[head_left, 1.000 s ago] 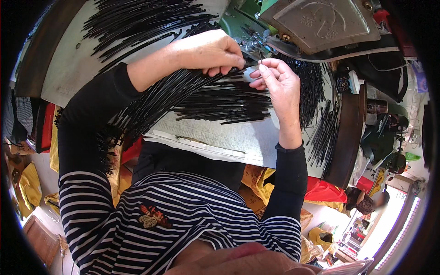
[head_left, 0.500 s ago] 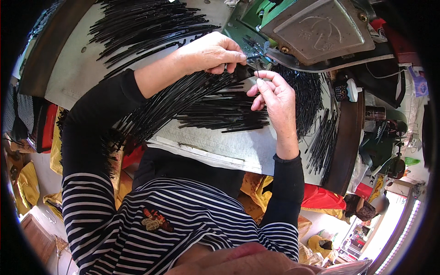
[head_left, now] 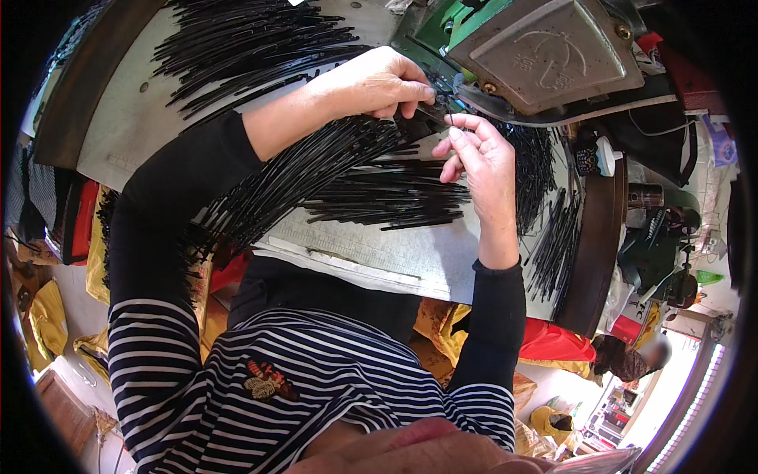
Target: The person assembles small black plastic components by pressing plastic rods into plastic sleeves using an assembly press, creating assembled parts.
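At the green machine's (head_left: 452,24) working part, my left hand (head_left: 387,83) has its thumb and fingers pinched together. What sits between those fingertips is too small to make out. Just to its right, my right hand (head_left: 483,162) pinches a thin black rod (head_left: 452,118) between thumb and forefinger, its other fingers curled loosely. Many similar slim black rods lie about: a wide pile (head_left: 245,43) at the far left, a long bundle (head_left: 308,170) under my left forearm, a heap (head_left: 387,193) between my hands, and more (head_left: 533,170) beyond my right hand.
A grey metal cover (head_left: 564,55) of the machine hangs over the work spot. The pale worktable (head_left: 363,257) has a raised dark brown edge (head_left: 596,261) at right, beside a small separate bundle of rods (head_left: 555,245). Yellow sacks and red cloth (head_left: 553,340) lie below.
Both hands have shifted slightly right; my left hand has also moved a little farther toward the machine. Both remain pinched.
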Available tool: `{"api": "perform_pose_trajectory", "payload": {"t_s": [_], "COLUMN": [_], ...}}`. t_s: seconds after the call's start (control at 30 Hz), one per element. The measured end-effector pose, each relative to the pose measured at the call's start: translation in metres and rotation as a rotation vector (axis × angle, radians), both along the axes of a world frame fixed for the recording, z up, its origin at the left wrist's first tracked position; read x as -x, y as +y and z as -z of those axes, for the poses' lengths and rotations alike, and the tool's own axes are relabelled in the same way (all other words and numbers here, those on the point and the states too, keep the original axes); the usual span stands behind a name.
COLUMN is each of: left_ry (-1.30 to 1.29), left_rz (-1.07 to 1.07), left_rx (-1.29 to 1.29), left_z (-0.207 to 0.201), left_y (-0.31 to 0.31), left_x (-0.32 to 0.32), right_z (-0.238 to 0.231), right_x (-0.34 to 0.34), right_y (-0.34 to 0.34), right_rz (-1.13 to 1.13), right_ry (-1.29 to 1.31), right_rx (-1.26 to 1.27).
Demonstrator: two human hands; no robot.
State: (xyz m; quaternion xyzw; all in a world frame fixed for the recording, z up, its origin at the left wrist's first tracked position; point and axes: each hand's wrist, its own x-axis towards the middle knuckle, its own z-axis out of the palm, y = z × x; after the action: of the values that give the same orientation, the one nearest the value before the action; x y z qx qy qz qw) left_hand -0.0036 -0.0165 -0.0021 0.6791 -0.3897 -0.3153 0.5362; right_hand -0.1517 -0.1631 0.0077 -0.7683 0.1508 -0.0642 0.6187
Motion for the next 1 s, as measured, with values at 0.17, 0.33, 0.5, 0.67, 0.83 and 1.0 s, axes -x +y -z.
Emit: {"api": "perform_pose_trajectory", "payload": {"t_s": [0.17, 0.33, 0.5, 0.67, 0.83, 1.0], "left_ry": [0.026, -0.012, 0.022, 0.099, 0.061, 0.134], "left_rz": [0.02, 0.0, -0.002, 0.015, 0.002, -0.046], "left_rx": [-0.009, -0.007, -0.011, -0.056, -0.067, -0.031], "left_z": [0.0012, 0.0006, 0.0016, -0.0039, -0.0035, 0.0012], "left_y": [0.0001, -0.0042, -0.0022, -0.0049, -0.0019, -0.0025], "left_x": [-0.0003, 0.0015, 0.0, -0.0027, -0.0035, 0.0044], "right_z": [-0.0005, -0.0006, 0.0013, 0.0008, 0.0012, 0.0057], "right_x": [0.0018, 0.0034, 0.0015, 0.0022, -0.001, 0.0002], "right_y": [0.0014, 0.0001, -0.0004, -0.0033, -0.0014, -0.0019], "right_rz": [-0.003, 0.017, 0.003, 0.004, 0.005, 0.146], "right_ry": [0.01, 0.01, 0.015, 0.016, 0.018, -0.063], "right_rx": [-0.037, -0.031, -0.023, -0.106, -0.152, -0.295]}}
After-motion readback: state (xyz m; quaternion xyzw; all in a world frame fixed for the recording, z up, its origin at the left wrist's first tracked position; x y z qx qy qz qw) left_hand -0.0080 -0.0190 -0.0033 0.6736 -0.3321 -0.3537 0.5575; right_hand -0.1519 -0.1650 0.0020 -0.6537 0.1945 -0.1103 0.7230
